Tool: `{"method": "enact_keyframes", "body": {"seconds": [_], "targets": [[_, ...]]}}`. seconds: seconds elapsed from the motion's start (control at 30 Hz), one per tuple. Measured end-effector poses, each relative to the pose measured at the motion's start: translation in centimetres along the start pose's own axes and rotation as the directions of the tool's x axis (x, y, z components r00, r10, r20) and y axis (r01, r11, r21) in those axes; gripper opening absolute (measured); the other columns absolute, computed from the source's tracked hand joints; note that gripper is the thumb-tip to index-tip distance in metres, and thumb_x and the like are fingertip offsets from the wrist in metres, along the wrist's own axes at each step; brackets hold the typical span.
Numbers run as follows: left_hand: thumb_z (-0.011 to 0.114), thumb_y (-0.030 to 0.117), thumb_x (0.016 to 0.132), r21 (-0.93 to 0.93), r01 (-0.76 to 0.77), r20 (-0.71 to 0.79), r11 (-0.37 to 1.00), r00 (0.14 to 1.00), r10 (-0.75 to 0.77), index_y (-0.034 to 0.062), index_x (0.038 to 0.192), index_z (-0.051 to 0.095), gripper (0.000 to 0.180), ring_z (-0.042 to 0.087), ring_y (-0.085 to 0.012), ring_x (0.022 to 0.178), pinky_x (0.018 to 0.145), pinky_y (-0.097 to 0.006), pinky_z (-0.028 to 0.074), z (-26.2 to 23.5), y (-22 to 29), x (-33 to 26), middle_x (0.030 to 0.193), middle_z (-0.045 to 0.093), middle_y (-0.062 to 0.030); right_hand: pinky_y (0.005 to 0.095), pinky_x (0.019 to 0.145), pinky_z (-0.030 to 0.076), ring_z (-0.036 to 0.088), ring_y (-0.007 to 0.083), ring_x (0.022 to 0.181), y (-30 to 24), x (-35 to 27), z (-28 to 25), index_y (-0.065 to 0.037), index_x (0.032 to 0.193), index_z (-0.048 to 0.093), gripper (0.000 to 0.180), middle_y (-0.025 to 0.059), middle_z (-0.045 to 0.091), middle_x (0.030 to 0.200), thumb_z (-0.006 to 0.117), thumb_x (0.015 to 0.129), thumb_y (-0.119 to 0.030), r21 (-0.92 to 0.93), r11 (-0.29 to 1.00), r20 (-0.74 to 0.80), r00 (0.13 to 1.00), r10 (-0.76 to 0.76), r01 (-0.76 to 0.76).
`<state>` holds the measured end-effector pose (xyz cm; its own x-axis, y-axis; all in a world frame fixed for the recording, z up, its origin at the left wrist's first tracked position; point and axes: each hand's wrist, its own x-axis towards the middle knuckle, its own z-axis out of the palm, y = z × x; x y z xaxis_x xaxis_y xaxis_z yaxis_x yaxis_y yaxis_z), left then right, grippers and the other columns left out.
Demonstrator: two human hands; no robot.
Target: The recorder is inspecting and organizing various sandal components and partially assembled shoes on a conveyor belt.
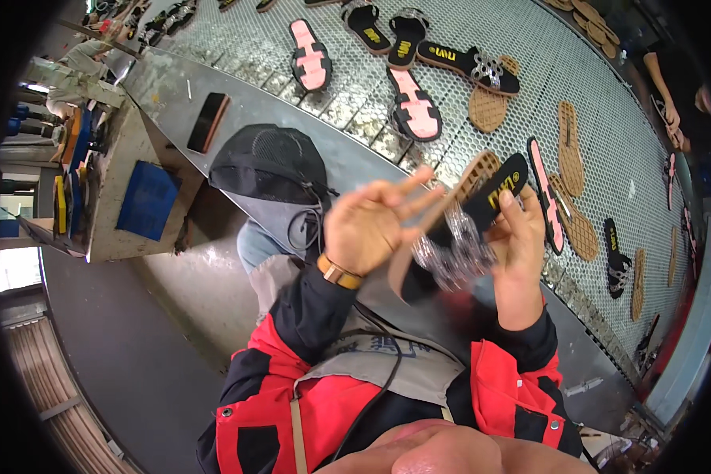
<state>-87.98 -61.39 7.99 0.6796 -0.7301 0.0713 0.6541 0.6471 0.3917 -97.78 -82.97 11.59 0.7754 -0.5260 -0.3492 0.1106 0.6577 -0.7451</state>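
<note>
I hold a black sandal [494,193] with a tan ribbed sole and a clear studded strap [454,253] up in front of me, above the edge of a metal mesh belt [608,95]. My right hand [517,253] grips the sandal from the right side. My left hand [375,221] is at the sandal's left edge with its fingers spread, fingertips touching the sole and strap. A tan wristband sits on my left wrist. Both sleeves are red and black.
Several black, pink-lined sandals [415,107] and tan soles [569,146] lie spread on the mesh belt. A black mesh cap [268,162] and a dark brush block [208,122] rest on the grey ledge. Blue bin [146,199] at left. Another person's arm [671,95] reaches in far right.
</note>
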Motion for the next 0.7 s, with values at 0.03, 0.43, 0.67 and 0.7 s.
{"method": "enact_keyframes", "body": {"seconds": [0.03, 0.43, 0.67, 0.7], "targets": [[0.057, 0.046, 0.104, -0.05, 0.14, -0.064, 0.989, 0.988, -0.143, 0.0041, 0.144, 0.056, 0.058, 0.04, -0.0459, 0.151, 0.103, -0.062, 0.056, 1.0, -1.0, -0.4, 0.167, 0.038, -0.0244, 0.0254, 0.073, 0.058, 0.072, 0.0121, 0.085, -0.5, 0.2, -1.1, -0.002, 0.128, 0.059, 0.032, 0.0095, 0.076, 0.106, 0.074, 0.099, -0.004, -0.177, 0.983, 0.066, 0.997, -0.044, 0.055], [0.051, 0.035, 0.112, 0.315, 0.027, -0.17, 0.949, 0.985, 0.029, 0.0005, 0.131, 0.057, 0.04, 0.067, -0.0277, 0.112, 0.101, -0.041, 0.054, 1.2, -4.7, 0.1, 0.118, 0.067, -0.0171, 0.0411, 0.086, 0.053, 0.068, 0.0324, 0.098, -2.7, -3.1, 1.2, -0.003, 0.138, 0.056, 0.059, 0.0171, 0.065, 0.118, 0.083, 0.086, -0.015, -0.704, 0.333, 0.703, 0.679, 0.209, 0.627], [0.05, 0.03, 0.111, 0.279, -0.077, -0.385, 0.957, 0.904, 0.185, 0.002, 0.105, 0.059, 0.03, 0.068, -0.0303, 0.093, 0.092, -0.048, 0.058, 1.6, -5.2, 1.4, 0.097, 0.064, -0.0143, 0.0451, 0.087, 0.049, 0.063, 0.0325, 0.101, 1.0, -5.8, 1.0, 0.003, 0.129, 0.057, 0.067, 0.0157, 0.063, 0.111, 0.088, 0.072, -0.017, -0.651, -0.307, 0.747, 0.657, -0.098, 0.695], [0.05, 0.03, 0.111, 0.277, -0.067, -0.386, 0.959, 0.906, 0.175, 0.0021, 0.105, 0.059, 0.03, 0.067, -0.0301, 0.093, 0.092, -0.048, 0.058, 1.9, -5.2, 1.6, 0.097, 0.064, -0.0141, 0.046, 0.089, 0.049, 0.063, 0.0337, 0.102, 1.2, -5.8, 0.9, 0.003, 0.13, 0.056, 0.069, 0.0166, 0.062, 0.113, 0.087, 0.073, -0.016, -0.666, -0.305, 0.735, 0.669, -0.11, 0.681]]}}
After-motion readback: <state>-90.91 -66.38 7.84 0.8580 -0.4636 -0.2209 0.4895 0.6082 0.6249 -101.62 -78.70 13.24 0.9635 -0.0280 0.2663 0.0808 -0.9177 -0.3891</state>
